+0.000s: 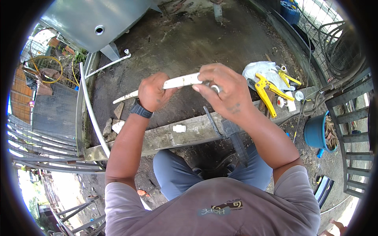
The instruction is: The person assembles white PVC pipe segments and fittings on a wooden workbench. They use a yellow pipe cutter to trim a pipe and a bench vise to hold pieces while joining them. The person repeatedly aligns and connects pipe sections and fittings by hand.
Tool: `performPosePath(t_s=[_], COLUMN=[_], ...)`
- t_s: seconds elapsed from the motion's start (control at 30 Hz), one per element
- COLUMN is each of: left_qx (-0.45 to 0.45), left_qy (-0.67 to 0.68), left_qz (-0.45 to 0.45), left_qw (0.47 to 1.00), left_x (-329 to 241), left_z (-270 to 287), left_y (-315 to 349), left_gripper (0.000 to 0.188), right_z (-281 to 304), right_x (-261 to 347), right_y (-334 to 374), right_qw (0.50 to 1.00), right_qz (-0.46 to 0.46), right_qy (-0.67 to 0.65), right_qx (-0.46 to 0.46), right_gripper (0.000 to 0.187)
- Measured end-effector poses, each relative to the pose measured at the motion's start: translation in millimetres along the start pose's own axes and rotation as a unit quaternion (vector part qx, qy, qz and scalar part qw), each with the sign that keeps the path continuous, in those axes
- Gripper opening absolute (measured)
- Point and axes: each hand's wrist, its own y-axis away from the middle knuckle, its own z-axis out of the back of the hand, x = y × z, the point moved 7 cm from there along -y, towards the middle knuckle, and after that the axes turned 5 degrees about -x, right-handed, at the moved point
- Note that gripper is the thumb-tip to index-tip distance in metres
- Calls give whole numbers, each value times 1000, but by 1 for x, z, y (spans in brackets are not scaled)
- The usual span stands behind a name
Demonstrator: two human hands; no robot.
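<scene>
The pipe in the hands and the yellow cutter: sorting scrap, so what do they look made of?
The pipe looks like white plastic, matte and dirt-smudged, held by the left hand and right hand. The cutter on the plank seems yellow-painted metal or hard plastic; the glossy handles leave it open.

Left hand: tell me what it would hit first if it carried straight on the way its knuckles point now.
The left hand, gripping the white pipe, points up the picture over bare concrete. Probably the thin white pipe by the grey tank comes first, though depth is unclear.
</scene>
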Motion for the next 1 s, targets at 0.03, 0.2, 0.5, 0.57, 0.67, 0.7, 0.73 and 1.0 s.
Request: performPosePath(t_s=[0.03, 0.2, 0.5, 0.57, 0.67, 0.7, 0.73, 1.0], left_qx=[9, 108, 308, 326, 336, 351, 362, 370], left_qy=[-15, -39, -9, 6, 11, 11, 16, 33], left_qz=[18, 50, 155, 154, 156, 155, 169, 211], left_qw=[1000, 992, 939, 933, 929, 923, 916, 904], left_x=[-4, -17, 3, -3, -8, -11, -12, -18], left_z=[2, -12, -43, -55, -72, -76, -79, -92], left_y=[0, 1, 54, 70, 98, 103, 107, 117], left_gripper=[45, 40, 37, 37, 38, 38, 38, 39], right_z=[-2, 4, 54, 59, 61, 61, 62, 39], right_x=[-9, -94, -212, -222, -198, -198, -198, -210], right_y=[4, 15, 73, 97, 111, 111, 112, 154], right_qw=[1000, 930, 702, 718, 789, 803, 815, 764], right_qz=[-27, -330, -618, -619, -600, -588, -575, -637], right_qy=[-4, -105, -328, -316, -132, -102, -71, -47], right_qx=[-10, 124, -130, -38, -10, 8, 27, 88], right_gripper=[18, 19, 29, 35, 37, 40, 44, 58])
